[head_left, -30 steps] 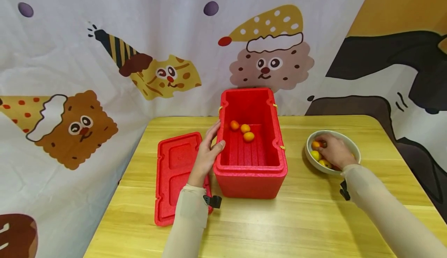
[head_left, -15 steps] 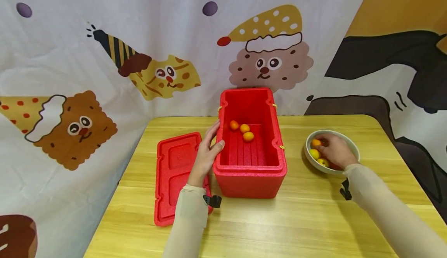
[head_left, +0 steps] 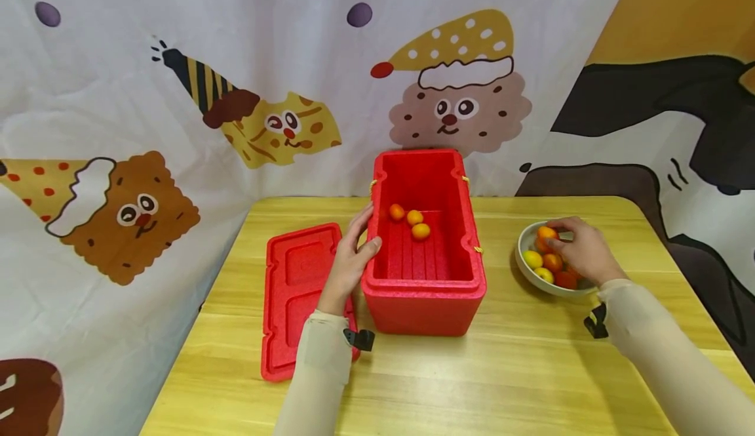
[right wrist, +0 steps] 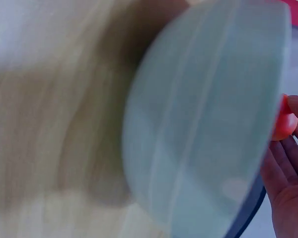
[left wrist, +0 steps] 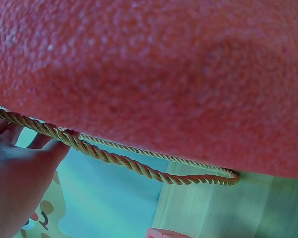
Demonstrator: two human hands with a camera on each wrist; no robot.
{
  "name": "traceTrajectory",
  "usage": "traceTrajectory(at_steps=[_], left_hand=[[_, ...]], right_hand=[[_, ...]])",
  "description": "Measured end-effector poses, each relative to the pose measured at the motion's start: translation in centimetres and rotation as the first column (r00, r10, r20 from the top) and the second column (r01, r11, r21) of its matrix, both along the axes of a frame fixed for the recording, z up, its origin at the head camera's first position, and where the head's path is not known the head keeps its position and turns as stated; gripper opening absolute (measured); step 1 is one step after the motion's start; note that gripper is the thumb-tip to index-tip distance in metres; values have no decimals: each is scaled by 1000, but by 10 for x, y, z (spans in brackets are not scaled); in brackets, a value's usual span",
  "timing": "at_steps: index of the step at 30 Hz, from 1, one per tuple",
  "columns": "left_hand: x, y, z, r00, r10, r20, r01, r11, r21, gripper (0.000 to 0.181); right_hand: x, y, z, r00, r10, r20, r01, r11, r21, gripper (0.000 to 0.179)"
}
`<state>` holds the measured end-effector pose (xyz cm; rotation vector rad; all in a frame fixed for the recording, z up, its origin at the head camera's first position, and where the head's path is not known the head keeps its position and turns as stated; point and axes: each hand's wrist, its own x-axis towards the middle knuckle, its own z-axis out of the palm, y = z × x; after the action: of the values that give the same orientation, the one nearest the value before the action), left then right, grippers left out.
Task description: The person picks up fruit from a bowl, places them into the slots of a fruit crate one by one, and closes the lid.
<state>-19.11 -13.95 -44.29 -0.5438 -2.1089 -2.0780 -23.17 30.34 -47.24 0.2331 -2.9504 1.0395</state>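
In the head view, my right hand (head_left: 586, 252) pinches a small round orange fruit (head_left: 547, 236) at the bowl's rim. Below it, the pale bowl (head_left: 525, 277) holds several yellow, orange and red fruits (head_left: 552, 263). In the right wrist view the bowl's wall (right wrist: 188, 109) covers much of the scene, with orange-red fruit (right wrist: 285, 124) at my fingers. My left hand (head_left: 349, 259) holds the left rim of the open red foam box (head_left: 421, 308), thumb over the edge and fingers outside. Inside lie three orange fruits (head_left: 421, 231). A twisted yellow cord (left wrist: 114, 158) crosses before the left fingers.
The red lid (head_left: 303, 265) lies on the wooden table (head_left: 448, 383) left of the box, partly under my left forearm. Directly behind the table hangs a cartoon-printed cloth (head_left: 330, 49). The bowl stands to the right of the box.
My right hand has risen slightly and moved right, lifting an orange fruit from within the bowl to its rim and exposing more fruits beneath. My left hand stays on the box.
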Motion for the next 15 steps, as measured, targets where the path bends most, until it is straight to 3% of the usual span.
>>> traceTrajectory(at_steps=[9, 15], left_hand=[[14, 3, 29, 1000, -9, 27, 10, 999, -36, 57], [15, 5, 31, 1000, -1, 22, 2, 999, -41, 57]], right_hand=[[3, 0, 14, 998, -61, -18, 59, 996, -69, 43], [5, -1, 24, 997, -75, -29, 71, 991, -115, 45]])
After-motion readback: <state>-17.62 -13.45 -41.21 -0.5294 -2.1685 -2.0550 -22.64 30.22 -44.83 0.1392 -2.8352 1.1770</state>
